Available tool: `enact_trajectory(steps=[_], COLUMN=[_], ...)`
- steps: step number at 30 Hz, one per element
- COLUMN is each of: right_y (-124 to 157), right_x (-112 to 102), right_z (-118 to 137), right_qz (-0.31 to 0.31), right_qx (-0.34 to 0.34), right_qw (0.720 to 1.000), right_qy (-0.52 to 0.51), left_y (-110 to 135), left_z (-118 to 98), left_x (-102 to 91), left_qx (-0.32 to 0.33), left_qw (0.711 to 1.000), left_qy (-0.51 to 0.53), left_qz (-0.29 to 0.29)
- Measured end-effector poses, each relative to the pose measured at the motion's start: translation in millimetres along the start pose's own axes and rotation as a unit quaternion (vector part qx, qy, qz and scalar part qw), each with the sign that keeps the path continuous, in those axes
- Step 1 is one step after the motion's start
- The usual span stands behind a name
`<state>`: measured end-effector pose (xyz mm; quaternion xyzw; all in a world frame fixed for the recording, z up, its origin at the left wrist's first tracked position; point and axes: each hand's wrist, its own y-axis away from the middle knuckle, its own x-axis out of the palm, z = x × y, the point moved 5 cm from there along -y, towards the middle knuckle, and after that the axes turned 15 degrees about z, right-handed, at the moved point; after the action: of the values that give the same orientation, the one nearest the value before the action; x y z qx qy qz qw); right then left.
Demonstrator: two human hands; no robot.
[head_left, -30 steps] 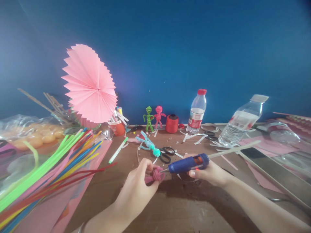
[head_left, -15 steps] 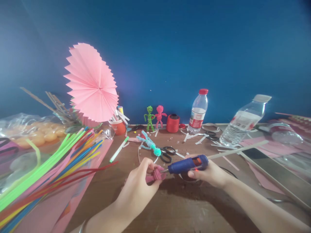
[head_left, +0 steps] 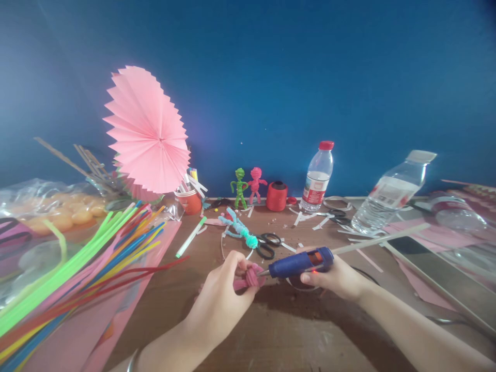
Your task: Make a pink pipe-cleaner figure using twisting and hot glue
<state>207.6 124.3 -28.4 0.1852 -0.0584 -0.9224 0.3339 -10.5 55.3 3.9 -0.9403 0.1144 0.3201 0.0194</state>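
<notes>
My left hand [head_left: 222, 294] pinches a pink pipe-cleaner figure [head_left: 252, 275] above the brown table; part of it is hidden by my fingers. Closed around a blue glue gun [head_left: 296, 263] is my right hand [head_left: 341, 276]. A red light glows on the gun, and a pale glue stick [head_left: 382, 238] juts from its back end. The metal nozzle [head_left: 263, 274] points left and appears to touch the pink piece. Just beyond my hands lies a turquoise pipe-cleaner figure [head_left: 244, 231], its head beside the handles of black scissors [head_left: 267, 247].
Loose pipe cleaners [head_left: 93, 258] spread across pink paper on the left. Behind stand a pink paper fan [head_left: 155, 134], a green figure [head_left: 239, 188], a pink figure [head_left: 256, 185], a red thread spool [head_left: 276, 197] and a bottle [head_left: 318, 178]. A tilted bottle [head_left: 391, 194] and a tablet-like slab [head_left: 445, 279] are right.
Both hands, the pink piece and the glue gun hold nearly the same positions. The whole view has shifted very slightly.
</notes>
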Motion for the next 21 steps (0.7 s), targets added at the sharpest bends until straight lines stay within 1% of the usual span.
enact_trajectory(steps=[6,13,21], right_y=[-2.2,-2.6,-2.1], right_x=[1.0,1.6,1.0], right_z=[-5.8,-4.2,-1.7], right_qz=[0.006,0.019,0.019], right_qx=[-0.003,-0.011,-0.012], right_qw=[1.0,1.0,1.0], right_qy=[-0.023,-0.02,-0.005], left_y=[-1.4,-2.0,-0.6], left_z=[0.2,0.3,-3.5], left_x=[-0.4,0.3,-1.8], left_qx=[0.003,0.013,0.014], left_qw=[1.0,1.0,1.0], left_qy=[-0.003,0.012,-0.023], left_qz=[0.001,0.0,-0.009])
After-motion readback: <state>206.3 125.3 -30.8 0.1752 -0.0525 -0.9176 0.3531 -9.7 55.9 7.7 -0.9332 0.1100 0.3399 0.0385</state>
